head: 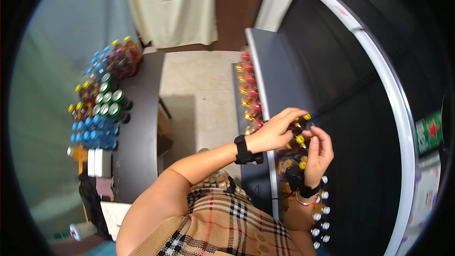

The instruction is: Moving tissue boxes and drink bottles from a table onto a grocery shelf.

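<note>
My left hand (272,133) reaches over the shelf, with its fingertips beside a dark bottle with a yellow cap (300,122). Whether those fingers grip the bottle is hidden. Just right of it, my right hand (320,153) has its thumb and fingers apart and nothing visible between them. Another yellow-capped bottle (300,140) stands between the two hands. Below that, near my right wrist, is one more yellow-capped bottle (284,167). Each wrist wears a black strap (242,151) with a device on it.
Red bottles with gold caps (251,92) line a lower level outside the grey shelf's pale edge (261,89). White-capped bottles (325,210) stand near my right forearm. Left, a dark table (142,121) bears green cans (113,108), blue bottles (103,138) and a white box (99,163).
</note>
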`<act>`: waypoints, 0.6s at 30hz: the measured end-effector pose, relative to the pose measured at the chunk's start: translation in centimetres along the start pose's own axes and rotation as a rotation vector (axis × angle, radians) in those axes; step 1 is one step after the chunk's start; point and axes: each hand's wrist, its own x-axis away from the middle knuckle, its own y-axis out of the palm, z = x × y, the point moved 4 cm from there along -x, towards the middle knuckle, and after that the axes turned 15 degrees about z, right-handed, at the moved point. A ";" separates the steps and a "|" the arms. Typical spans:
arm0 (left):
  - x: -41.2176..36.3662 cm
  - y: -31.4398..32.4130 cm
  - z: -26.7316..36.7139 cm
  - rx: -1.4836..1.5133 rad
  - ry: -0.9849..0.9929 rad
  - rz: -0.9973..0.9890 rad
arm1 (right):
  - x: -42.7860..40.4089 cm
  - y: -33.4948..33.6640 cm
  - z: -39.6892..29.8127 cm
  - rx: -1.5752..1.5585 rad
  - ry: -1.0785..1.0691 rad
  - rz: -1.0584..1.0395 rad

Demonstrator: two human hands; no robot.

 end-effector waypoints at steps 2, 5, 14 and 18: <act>2.7 -3.7 -2.6 -0.063 -0.104 0.111 | 1.6 3.0 1.6 -0.040 0.143 -0.105; 6.5 -9.6 -4.5 -0.155 -0.268 0.301 | 4.0 7.3 3.9 -0.033 0.130 -0.274; 15.1 -23.9 -8.2 -0.324 -0.486 0.768 | 8.0 21.7 6.9 -0.022 0.151 -0.757; 16.7 -28.9 -8.1 -0.357 -0.517 0.926 | 9.3 28.1 6.6 -0.067 0.105 -0.902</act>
